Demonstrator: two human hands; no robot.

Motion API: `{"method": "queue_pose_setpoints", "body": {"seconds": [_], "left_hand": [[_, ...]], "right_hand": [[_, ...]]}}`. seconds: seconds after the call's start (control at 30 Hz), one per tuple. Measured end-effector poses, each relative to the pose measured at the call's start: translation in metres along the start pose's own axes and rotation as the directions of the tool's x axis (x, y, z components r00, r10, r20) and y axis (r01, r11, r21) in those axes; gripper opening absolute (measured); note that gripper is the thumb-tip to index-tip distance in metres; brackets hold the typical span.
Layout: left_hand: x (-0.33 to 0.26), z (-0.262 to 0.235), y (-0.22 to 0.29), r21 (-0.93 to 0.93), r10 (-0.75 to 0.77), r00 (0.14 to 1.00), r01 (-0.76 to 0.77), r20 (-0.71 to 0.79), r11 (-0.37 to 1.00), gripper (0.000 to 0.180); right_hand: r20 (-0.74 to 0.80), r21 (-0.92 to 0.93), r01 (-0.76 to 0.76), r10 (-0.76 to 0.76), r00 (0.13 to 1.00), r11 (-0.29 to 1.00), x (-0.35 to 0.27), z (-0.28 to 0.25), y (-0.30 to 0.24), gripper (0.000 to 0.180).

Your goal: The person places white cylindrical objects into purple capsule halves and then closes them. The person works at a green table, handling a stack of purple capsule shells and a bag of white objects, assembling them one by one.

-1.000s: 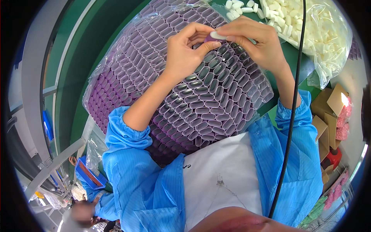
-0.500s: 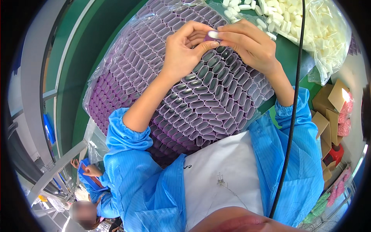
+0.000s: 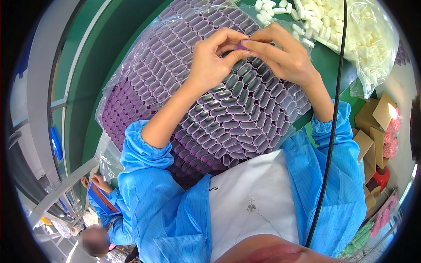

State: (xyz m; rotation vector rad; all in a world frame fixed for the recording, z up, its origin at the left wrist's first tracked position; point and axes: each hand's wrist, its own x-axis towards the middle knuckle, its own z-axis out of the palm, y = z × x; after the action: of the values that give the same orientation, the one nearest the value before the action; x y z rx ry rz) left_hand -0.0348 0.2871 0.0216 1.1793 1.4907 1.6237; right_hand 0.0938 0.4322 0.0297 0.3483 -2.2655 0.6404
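Over a bed of packed purple oval cups (image 3: 232, 118), I find one small purple oval shell (image 3: 240, 45) between my two hands. My left hand (image 3: 212, 57) grips it, thumb and fingers closed on its sides. My right hand (image 3: 287, 57) has its fingertips bunched against the right end; whether they clamp or merely press, I cannot tell. The shell's interior is hidden.

Handling, as judged: light, fairly stiff, probably smooth enough to slip; best held by the long side walls, rim left free.

Materials: the cups are thin-walled and round-ended, standing rim to rim, with crinkled clear film (image 3: 163, 23) along their edge. Smooth, pill-shaped white pieces (image 3: 279, 10) lie loose on the green tabletop (image 3: 326, 59) ahead of my right hand, near a clear bag (image 3: 365, 87) holding more.
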Motion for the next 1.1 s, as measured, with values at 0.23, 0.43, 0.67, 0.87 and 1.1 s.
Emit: {"method": "queue_pose_setpoints", "body": {"seconds": [0.23,0.43,0.67,0.87,1.1], "left_hand": [[0.019,-0.098,0.036,0.400,0.149,0.961,-0.045,-0.235,0.916,0.024],[-0.005,-0.325,-0.027,0.688,-0.123,0.875,0.449,-0.469,0.570,0.028],[-0.024,-0.305,-0.030,0.916,0.388,0.906,0.288,-0.167,-0.279,0.030],[0.026,-0.050,0.038,0.876,0.340,0.906,-0.363,0.252,0.318,0.016],[0.049,0.015,0.005,0.870,0.196,0.944,-0.322,0.265,0.374,0.024]], "right_hand": [[-0.383,0.302,-0.310,0.413,0.826,0.901,-0.005,-0.028,0.009,0.026],[-0.221,-0.078,-0.625,0.598,0.771,0.777,-0.008,-0.035,0.057,0.017],[-0.005,-0.125,-0.635,0.640,0.769,0.762,0.016,-0.028,0.062,0.013],[0.114,-0.485,-0.492,0.610,0.784,0.723,0.018,-0.011,0.061,0.018],[0.132,-0.586,-0.386,0.554,0.822,0.713,0.013,0.009,0.061,0.017]]}}
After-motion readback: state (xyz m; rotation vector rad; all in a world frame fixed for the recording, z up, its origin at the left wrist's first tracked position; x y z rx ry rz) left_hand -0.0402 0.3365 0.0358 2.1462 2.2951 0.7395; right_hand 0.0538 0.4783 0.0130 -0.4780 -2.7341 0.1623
